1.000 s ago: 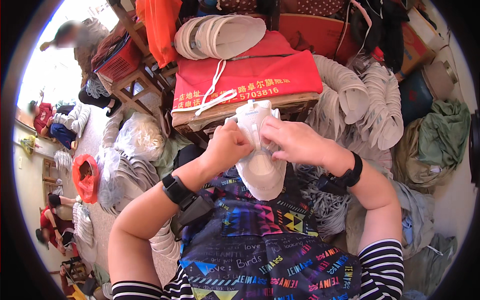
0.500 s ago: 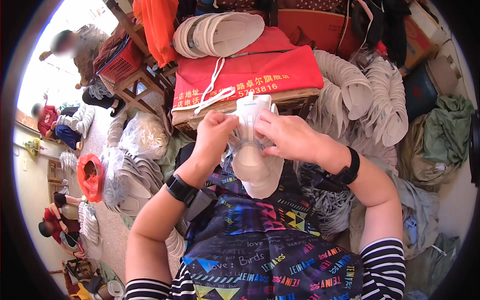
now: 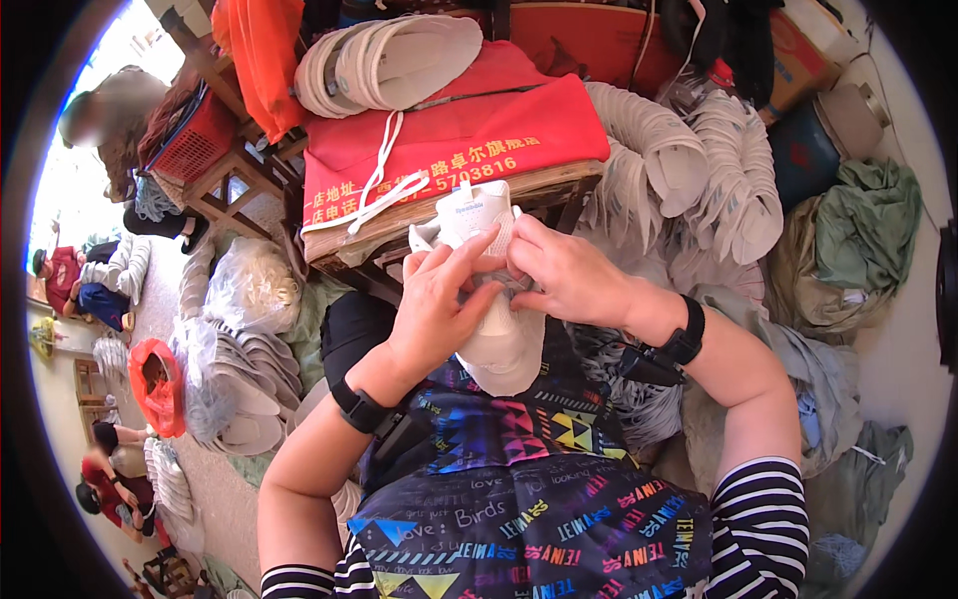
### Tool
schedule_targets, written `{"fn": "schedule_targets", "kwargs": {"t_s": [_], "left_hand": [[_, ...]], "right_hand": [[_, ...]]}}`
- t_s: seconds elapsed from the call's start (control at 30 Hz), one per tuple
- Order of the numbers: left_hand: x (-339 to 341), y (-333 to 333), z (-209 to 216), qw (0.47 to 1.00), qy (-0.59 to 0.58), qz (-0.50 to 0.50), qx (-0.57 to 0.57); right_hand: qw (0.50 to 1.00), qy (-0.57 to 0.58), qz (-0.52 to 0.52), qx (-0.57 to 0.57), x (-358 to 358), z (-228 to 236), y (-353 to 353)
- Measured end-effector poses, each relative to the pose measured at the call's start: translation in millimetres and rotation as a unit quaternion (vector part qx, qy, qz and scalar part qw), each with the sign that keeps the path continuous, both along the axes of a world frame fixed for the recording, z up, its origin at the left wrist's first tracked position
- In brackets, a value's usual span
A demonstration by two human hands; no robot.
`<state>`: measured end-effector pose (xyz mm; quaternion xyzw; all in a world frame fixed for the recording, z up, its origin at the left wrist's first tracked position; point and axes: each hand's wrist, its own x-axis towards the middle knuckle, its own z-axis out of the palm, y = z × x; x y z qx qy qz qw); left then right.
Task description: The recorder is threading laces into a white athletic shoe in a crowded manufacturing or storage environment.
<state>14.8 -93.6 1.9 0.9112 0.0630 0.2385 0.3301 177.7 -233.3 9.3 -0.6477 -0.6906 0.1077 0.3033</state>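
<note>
A white shoe upper point(image 3: 503, 361) is held up in front of my apron, its rounded toe toward me. Its tongue point(image 3: 473, 212) sticks up at the far end, by the edge of a wooden bench. My left hand point(image 3: 434, 304) reaches across the upper's left side, thumb and fingers bent around its middle. On the other side my right hand point(image 3: 571, 268) grips the edge of the upper, fingertips pressed together close to the left ones. The fingers cover the lacing area, so any lace between them cannot be made out.
A red cloth bag point(image 3: 449, 135) with a white cord covers the wooden bench point(image 3: 399, 245); stacked white uppers point(image 3: 419, 65) lie on it. More uppers point(image 3: 738, 180) hang at the right. A bundle of grey laces point(image 3: 639, 399) is beside my right forearm. Several people sit at the left.
My left hand has moved from the tongue's left edge down across the upper's middle, its fingers now more spread. The right hand stays on the upper. The surroundings have shifted left in view.
</note>
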Motion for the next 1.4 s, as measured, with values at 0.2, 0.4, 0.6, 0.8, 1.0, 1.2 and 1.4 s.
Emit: {"fn": "schedule_targets", "kwargs": {"t_s": [0.2,0.4,0.6,0.8,1.0,1.2,1.4], "left_hand": [[-2,12,1,0.992,-0.004,-0.012,0.128],[3,16,-20,0.999,-0.028,0.013,0.006],[4,17,-23,0.917,-0.102,0.037,-0.383],[1,19,-26,0.929,-0.094,0.009,-0.359],[-5,19,-24,0.934,-0.085,-0.027,-0.347],[-6,12,-28,0.950,-0.087,0.013,-0.300],[-1,11,-3,0.959,-0.047,0.046,-0.276]], "right_hand": [[0.999,-0.020,-0.010,-0.030,-1,3,4],[0.996,0.004,-0.057,-0.069,-3,8,5],[0.983,0.046,-0.110,-0.142,-16,10,11],[0.951,0.213,-0.222,-0.023,-36,-16,16],[0.826,0.484,-0.287,0.041,-39,-5,31],[0.793,0.574,-0.204,-0.032,-43,-1,33],[0.799,0.579,-0.161,-0.018,-48,-5,28]]}}
